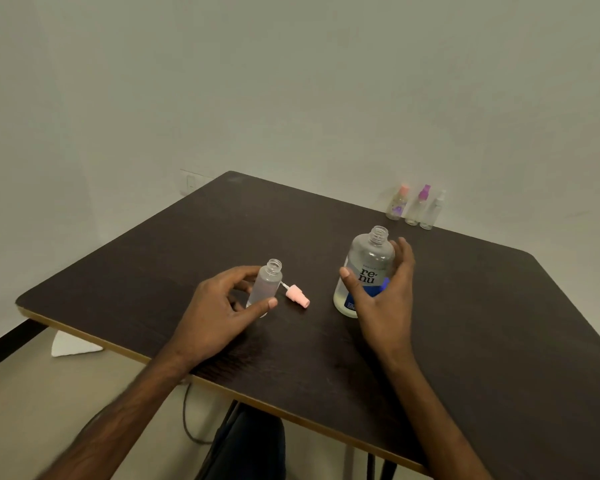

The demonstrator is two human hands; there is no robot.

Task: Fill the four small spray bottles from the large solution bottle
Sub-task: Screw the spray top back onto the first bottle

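My left hand (222, 306) is clamped round a small open bottle (266, 289), thumb in front and fingers behind, low at the front of the dark surface (482, 323). A pink spray cap (297, 296) lies on its side just beside it. My right hand (381, 292) is spread apart around the large solution bottle (368, 265), which stands uncapped; I cannot tell whether it touches. Three capped small spray bottles (417, 206) stand together at the far edge.
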